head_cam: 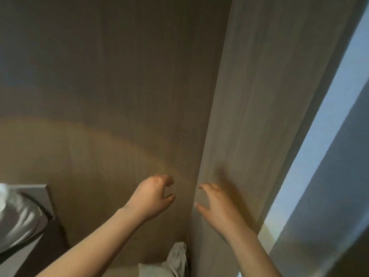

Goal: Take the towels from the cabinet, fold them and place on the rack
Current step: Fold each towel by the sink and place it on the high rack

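A person reaches toward the cabinet point(139, 56), seen from the head cam, its wood-grain fronts filling most of the frame; the darker panel point(99, 116) sits at left, the lighter panel point(259, 96) at right, & a vertical seam point(212, 126) runs between them from top to btm.

The L hand point(151, 196) hangs in front of the darker panel just left of the seam, fingers & thumb clenched inward like a claw, nothing in its grasp; the R hand point(217, 204) is released, fingers spread & fairly straight, its fingertips point(202, 186) at the lighter panel's near edge; contact w/ the wood cannot be told through the blur. The hands are near each other but apart, w/ the seam between them; both arms are bare.

Open room is narrow: a silvery basin point(18, 216) on a counter point(14, 260) crowds the lower-left corner; a pale blue strip point(327, 146) borders the lighter panel's far edge at right; a grey trouser leg point(176, 258) shows at btm centre, close to the cabinet's foot. Towels are not seen in this view; the two fronts cover whatever lies behind.

Count: 2 hands, 2 panels, 1 seam, 1 basin, 1 counter, 1 blue strip, 1 trouser leg.
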Demonstrator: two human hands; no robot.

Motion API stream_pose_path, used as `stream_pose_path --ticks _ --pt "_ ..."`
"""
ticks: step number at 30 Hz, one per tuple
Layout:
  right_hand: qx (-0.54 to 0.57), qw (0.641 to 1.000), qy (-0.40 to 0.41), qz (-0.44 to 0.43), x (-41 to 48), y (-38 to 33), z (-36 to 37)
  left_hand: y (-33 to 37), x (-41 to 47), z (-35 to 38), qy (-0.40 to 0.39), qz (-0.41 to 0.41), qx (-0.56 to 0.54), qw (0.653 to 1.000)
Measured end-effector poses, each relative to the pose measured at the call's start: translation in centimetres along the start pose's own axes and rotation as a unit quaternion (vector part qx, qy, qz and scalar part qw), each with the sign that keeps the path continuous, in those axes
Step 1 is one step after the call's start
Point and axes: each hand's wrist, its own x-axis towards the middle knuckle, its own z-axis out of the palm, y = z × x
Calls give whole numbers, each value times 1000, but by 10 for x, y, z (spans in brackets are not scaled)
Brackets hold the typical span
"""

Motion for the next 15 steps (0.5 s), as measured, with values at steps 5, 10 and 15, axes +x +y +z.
stream_pose_path --ticks 5,10,15 --pt "21 994 -104 30 -39 17 67 -20 -57 68 -71 -79 12 994" --pt "49 984 -161 59 -69 26 103 -24 -110 104 -106 -152 -5 983" --pt "73 975 -202 62 -90 35 123 -20 -153 119 -133 -211 -25 968"
